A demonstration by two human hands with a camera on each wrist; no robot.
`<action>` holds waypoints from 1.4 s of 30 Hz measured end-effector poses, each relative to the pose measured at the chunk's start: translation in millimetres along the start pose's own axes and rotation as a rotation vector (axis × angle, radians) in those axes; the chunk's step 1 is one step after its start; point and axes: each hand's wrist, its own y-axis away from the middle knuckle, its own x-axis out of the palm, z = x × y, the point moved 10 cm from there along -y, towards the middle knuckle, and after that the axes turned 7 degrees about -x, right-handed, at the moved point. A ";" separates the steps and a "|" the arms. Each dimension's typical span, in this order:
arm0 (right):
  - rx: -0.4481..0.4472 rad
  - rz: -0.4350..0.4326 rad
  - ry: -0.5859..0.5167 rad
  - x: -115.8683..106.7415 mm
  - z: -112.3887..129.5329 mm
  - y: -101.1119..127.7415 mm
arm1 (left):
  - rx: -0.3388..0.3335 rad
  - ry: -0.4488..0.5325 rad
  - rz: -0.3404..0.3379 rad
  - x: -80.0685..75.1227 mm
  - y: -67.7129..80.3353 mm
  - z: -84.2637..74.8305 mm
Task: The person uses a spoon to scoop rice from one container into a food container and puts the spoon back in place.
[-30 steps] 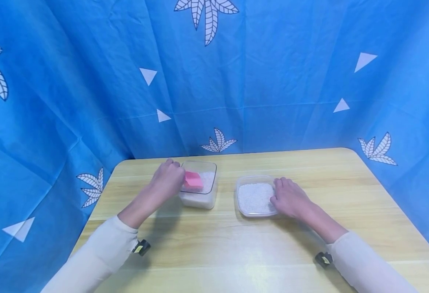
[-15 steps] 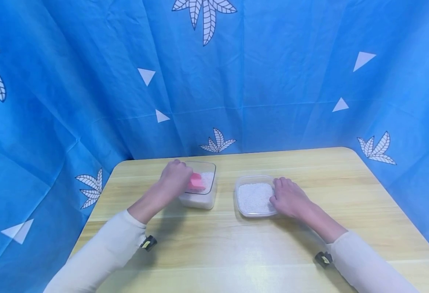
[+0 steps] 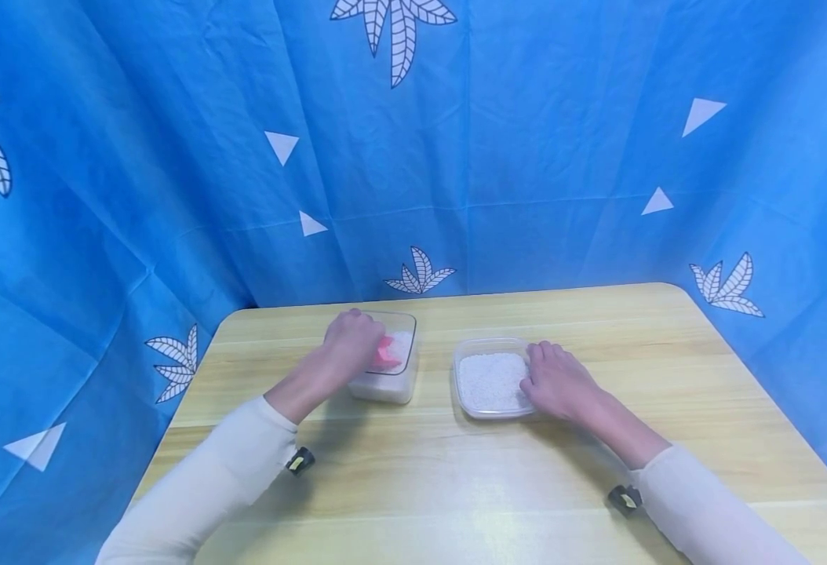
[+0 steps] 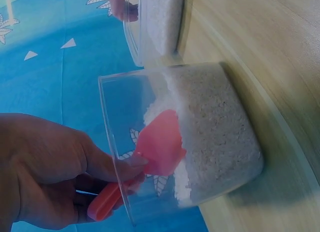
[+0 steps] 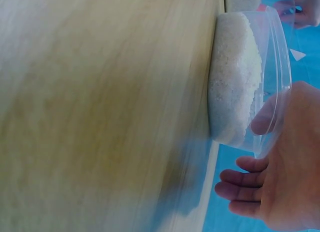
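My left hand (image 3: 352, 345) holds a pink scoop (image 4: 162, 142) by its handle, thumb along the top. It reaches over the near-left rim of a tall clear square container (image 3: 388, 390) half full of white rice-like grains. In the left wrist view the scoop's bowl lies inside, its front edge in the grains. My right hand (image 3: 562, 380) grips the right side of a lower clear plastic container (image 5: 282, 57), also filled with white grains. The thumb is inside the rim and the other fingers are outside it. Both containers stand upright on the table.
The light wood table (image 3: 413, 486) carries both containers side by side with a gap between them. Behind and around it hangs a blue curtain (image 3: 526, 157) with white leaf and triangle prints, close to the table's back edge.
My left hand has moved right and farther over the tall container, and the scoop's bowl has tipped down into the grains. The right hand and its container have stayed put.
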 end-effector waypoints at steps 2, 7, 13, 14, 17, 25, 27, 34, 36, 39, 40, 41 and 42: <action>-0.002 0.000 0.002 -0.1 0.2 0.0 | 0.010 -0.012 -0.002 1.2 -1.7 -3.2; -0.005 -0.008 0.001 -1.4 1.2 0.3 | 0.017 -0.024 0.014 4.1 -6.6 -10.9; -0.009 -0.009 -0.001 -2.5 1.7 1.2 | 0.014 -0.024 0.025 4.0 -11.1 -19.6; -0.011 -0.008 0.000 -2.8 1.6 1.0 | 0.011 -0.024 0.023 3.9 -11.3 -19.9; -0.012 -0.006 0.007 -3.6 1.1 0.8 | -0.010 -0.019 0.024 4.8 -11.3 -18.4; -0.009 -0.010 0.016 -4.7 0.8 1.6 | -0.037 0.010 0.016 7.5 -11.7 -15.3; -0.009 -0.011 0.014 -4.6 1.0 1.5 | -0.045 0.026 0.020 7.7 -11.8 -14.0; -0.005 -0.006 0.012 -2.3 -0.5 0.0 | -0.088 0.115 0.053 12.5 -12.7 -5.5; -0.005 -0.005 0.009 -1.8 -0.2 -0.1 | -0.089 0.127 0.056 14.4 -13.3 -4.4; -0.007 -0.001 0.008 -0.6 0.4 -0.4 | -0.085 0.132 0.057 16.4 -14.5 -3.8; -0.006 0.001 0.006 0.0 0.4 -0.7 | -0.084 0.137 0.057 16.9 -14.8 -3.7; -0.009 0.002 0.006 0.1 1.0 -1.0 | -0.082 0.142 0.057 17.4 -15.0 -3.8; -0.008 0.005 0.003 0.7 1.2 -1.3 | -0.079 0.145 0.056 17.8 -15.1 -3.8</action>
